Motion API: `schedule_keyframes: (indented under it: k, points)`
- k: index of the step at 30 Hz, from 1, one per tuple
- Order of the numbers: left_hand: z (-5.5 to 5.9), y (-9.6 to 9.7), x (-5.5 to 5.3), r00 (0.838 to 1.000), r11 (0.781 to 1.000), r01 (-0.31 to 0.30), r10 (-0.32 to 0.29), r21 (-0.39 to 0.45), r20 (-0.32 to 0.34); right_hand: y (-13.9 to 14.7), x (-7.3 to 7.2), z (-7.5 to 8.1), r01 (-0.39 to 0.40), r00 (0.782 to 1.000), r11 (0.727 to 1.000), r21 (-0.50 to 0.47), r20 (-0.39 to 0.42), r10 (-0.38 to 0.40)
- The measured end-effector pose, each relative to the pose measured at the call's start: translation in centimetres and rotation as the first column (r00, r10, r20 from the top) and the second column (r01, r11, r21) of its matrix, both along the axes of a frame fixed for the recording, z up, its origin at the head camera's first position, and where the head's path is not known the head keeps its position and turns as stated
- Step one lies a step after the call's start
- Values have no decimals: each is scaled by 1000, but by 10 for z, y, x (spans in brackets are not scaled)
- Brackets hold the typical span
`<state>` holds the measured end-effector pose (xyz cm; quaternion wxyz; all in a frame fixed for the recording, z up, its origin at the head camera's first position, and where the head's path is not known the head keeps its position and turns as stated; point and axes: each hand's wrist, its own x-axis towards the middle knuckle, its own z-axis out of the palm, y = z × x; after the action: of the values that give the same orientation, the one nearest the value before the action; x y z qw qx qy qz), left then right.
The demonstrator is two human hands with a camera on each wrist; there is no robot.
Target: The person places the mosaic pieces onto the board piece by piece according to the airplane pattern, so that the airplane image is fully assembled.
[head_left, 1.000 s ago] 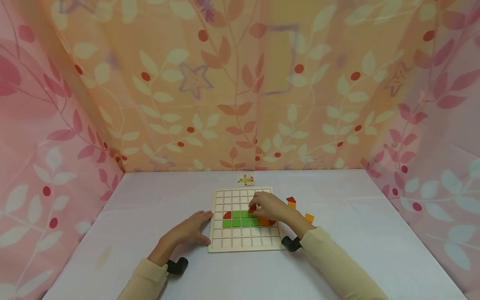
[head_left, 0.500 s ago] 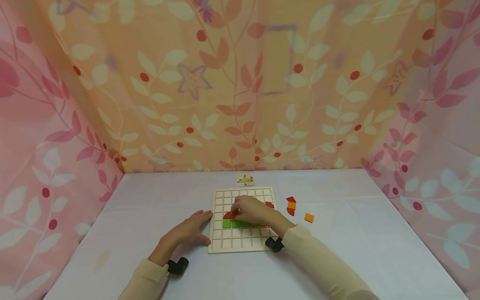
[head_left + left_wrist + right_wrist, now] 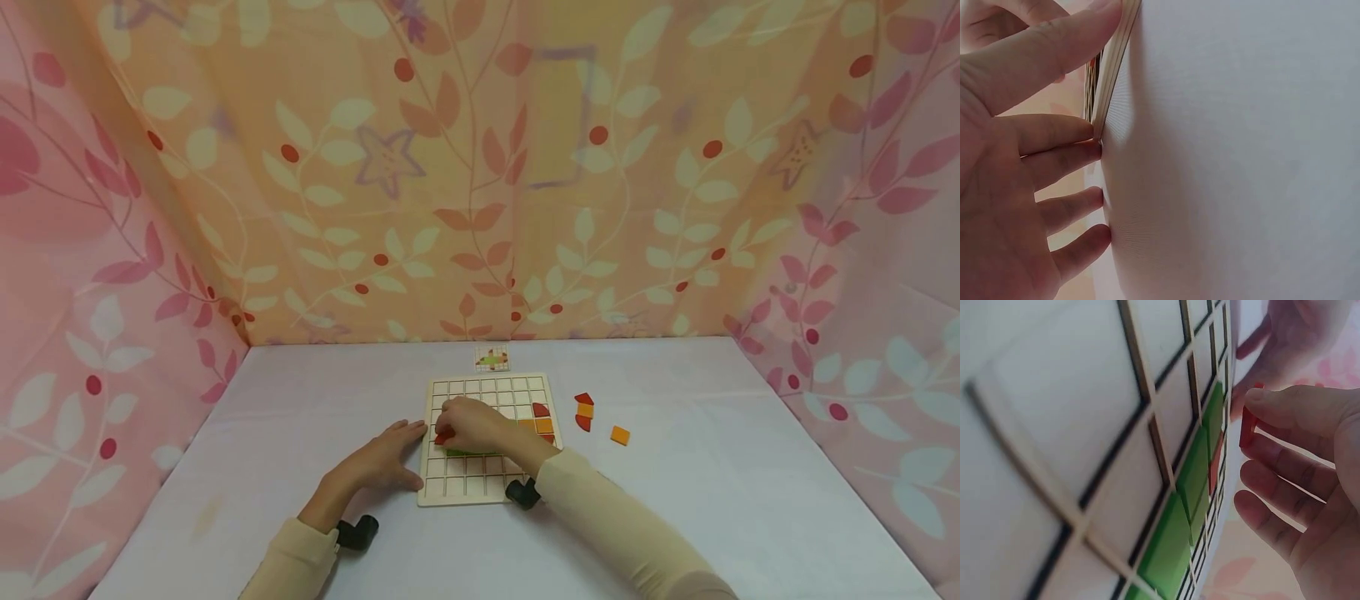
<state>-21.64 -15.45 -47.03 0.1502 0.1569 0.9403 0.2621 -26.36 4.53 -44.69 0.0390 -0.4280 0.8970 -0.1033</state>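
My right hand (image 3: 480, 429) pinches a small red tile (image 3: 1248, 425) between thumb and finger, over the left part of a wooden grid board (image 3: 480, 502). Under that hand lie green tiles (image 3: 1194, 478) set in the grid, largely hidden in the head view. Another red piece (image 3: 1215, 464) sits beside them in the right wrist view. Orange squares (image 3: 544, 426) and a red rounded tile (image 3: 541, 410) fill cells at the board's right. My left hand (image 3: 382, 458) rests with fingers spread, thumb and fingertips right at the board's left edge.
Right of the board lie loose pieces: a red tile (image 3: 584, 399), an orange square (image 3: 585, 411), a red rounded tile (image 3: 582, 423) and a separate orange square (image 3: 620, 435). Behind the board is a small picture card (image 3: 492, 359). Patterned cloth walls (image 3: 480, 275) enclose the white table.
My right hand has moved left across the board with the red tile, uncovering the orange and red tiles on the right. My left hand has stayed at the board's edge.
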Motion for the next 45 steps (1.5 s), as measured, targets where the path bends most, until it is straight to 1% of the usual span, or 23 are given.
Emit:
schedule_keyframes:
  k: [4, 12, 23, 31, 45]
  points:
    - [0, 0, 0, 1000, 1000, 3, -3, -3, -1, -7, 2, -3, 10, 999, 1000, 21, 31, -11]
    - [1, 1, 0, 1000, 1000, -1, 1, 8, 6, -13, 6, -3, 15, 999, 998, 59, 39, -18]
    - [1, 1, 1, 1000, 1000, -2, 2, 10, 8, -15, 6, -6, 12, 999, 998, 65, 30, -14]
    - [4, 1, 2, 1000, 1000, -1, 1, 13, 5, -15, 6, -7, -4, 1000, 996, 89, 2, 4]
    - [4, 1, 2, 1000, 1000, -3, 3, 12, 0, -14, 6, -8, -8, 1000, 996, 87, -18, 10]
